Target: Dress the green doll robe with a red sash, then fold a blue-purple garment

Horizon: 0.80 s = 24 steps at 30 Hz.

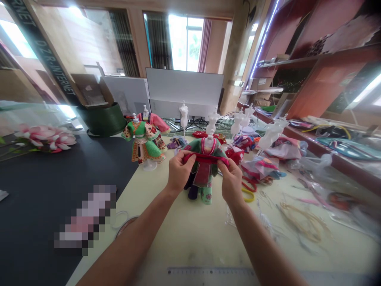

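Observation:
Between my two hands a narrow red fabric band (206, 159) is stretched level across the front of a small doll dress form. My left hand (179, 171) pinches the band's left end, and my right hand (232, 176) pinches its right end. The form wears a green doll outfit (218, 150) with a pink-trimmed neckline, a dark red front panel (203, 174) and pale green floral cloth (206, 194) below. Whether the band touches the outfit I cannot tell. Just right of my right hand lie red-handled scissors (249, 184) and a yellow loop (249, 195).
Two dressed doll forms, one in green (143, 139), stand at left. Several bare white mannequins (183, 115) stand behind. Fabric pieces (262, 167) and a pale cord (303, 224) lie right. A ruler (208, 271) lies at the near edge, a black mat (35, 190) at left.

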{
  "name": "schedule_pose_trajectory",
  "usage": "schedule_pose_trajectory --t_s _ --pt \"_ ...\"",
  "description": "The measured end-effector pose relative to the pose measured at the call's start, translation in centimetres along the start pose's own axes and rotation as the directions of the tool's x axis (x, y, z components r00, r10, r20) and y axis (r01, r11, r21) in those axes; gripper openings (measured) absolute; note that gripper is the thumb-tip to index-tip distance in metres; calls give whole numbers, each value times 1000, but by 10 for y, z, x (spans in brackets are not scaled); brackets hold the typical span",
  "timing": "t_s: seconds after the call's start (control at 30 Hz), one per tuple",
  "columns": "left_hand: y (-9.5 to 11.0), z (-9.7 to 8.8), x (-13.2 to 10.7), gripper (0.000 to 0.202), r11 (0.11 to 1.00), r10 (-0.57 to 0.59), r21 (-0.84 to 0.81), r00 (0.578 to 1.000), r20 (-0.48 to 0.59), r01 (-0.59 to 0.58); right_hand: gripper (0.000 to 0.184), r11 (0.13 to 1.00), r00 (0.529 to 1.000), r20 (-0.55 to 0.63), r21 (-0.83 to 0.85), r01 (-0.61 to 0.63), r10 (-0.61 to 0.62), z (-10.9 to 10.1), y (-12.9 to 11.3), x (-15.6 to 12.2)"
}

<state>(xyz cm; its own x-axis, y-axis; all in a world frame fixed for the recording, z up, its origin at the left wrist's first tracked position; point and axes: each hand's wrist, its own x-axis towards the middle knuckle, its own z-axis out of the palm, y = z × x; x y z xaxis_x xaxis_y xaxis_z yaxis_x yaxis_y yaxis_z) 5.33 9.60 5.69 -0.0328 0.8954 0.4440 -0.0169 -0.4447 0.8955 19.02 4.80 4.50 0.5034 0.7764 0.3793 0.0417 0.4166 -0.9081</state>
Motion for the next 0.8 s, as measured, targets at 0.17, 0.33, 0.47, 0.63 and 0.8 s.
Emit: schedule_pose_trajectory --t_s 0.17,0.33,0.47,0.63,0.8 --pt "-3 1 1 11 1000 -6 -2 1000 -7 6 18 1000 1000 -3 -2 0 0 1 1 1" --pt "-5 2 4 12 1000 -9 -3 1000 -17 9 18 1000 1000 -9 -2 -3 3 3 2 3" --pt "-5 2 6 12 1000 -3 -7 1000 -14 3 16 1000 1000 -15 11 -8 8 4 4 4" --pt "-6 2 8 11 1000 9 1 1000 -6 -9 15 999 1000 -8 34 -23 23 6 10 8" --pt "-6 2 9 10 1000 24 4 1000 5 -24 15 999 1000 -12 47 -23 23 6 14 10"
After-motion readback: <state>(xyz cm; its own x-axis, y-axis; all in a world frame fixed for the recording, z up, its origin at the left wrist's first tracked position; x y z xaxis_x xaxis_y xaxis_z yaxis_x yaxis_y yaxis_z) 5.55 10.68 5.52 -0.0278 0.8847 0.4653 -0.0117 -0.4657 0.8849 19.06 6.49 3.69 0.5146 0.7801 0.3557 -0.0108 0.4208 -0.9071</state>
